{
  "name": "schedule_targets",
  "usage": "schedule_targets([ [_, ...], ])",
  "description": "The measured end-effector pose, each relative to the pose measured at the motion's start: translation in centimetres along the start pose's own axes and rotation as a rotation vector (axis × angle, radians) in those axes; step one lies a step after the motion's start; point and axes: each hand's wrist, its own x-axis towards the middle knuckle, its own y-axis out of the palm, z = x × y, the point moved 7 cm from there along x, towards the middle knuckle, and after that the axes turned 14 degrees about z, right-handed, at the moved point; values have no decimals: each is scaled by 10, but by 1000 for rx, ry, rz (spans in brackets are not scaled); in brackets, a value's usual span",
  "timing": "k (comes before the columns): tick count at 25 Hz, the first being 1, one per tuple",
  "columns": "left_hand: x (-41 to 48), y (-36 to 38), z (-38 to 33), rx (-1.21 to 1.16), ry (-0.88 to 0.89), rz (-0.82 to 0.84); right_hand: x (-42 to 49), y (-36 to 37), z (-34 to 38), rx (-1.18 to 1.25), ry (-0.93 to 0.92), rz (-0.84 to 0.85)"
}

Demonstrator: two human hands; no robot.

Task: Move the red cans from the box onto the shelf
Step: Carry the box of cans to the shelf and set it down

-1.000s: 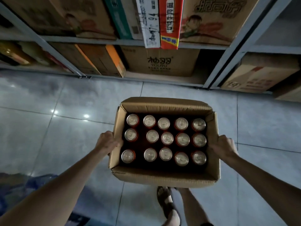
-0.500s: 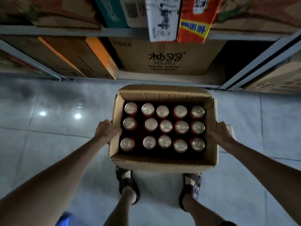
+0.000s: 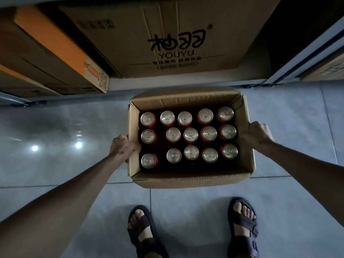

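Note:
An open cardboard box [image 3: 189, 180] is held above the tiled floor, right in front of the bottom shelf [image 3: 186, 81]. Several red cans [image 3: 190, 135] with silver tops stand upright inside it in three rows. My left hand [image 3: 122, 147] grips the box's left wall. On the opposite side, my right hand [image 3: 256, 134] grips the right wall. The red can sides are mostly hidden in the dark box.
A large brown YOUYU carton [image 3: 167, 38] fills the shelf straight ahead, with an orange-and-brown carton [image 3: 55, 53] to its left. A dark gap [image 3: 290, 34] lies right of the YOUYU carton beside a grey shelf post [image 3: 305, 54]. My sandalled feet [image 3: 191, 231] stand below the box.
The box, held in both hands, has moved closer to the bottom shelf and lower toward the floor. My view has tilted down, and both feet now stand side by side.

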Motion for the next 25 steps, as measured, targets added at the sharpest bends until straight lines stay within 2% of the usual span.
schedule_targets([
  [7,26,3,-5,49,6,-24,29,-3,2,-34,58,-67],
  [12,23,8,-4,25,-44,30,15,1,6,-33,99,-153],
  [15,6,4,-6,-25,-55,59,-11,5,13,51,137,-159],
  [18,-22,-4,-10,-75,-59,135,-50,18,32,129,122,-124],
  [20,-46,-14,-18,-46,-46,171,-81,25,51,57,59,-93],
  [25,-76,-30,-26,13,-90,234,-136,75,98,-14,-138,212],
])
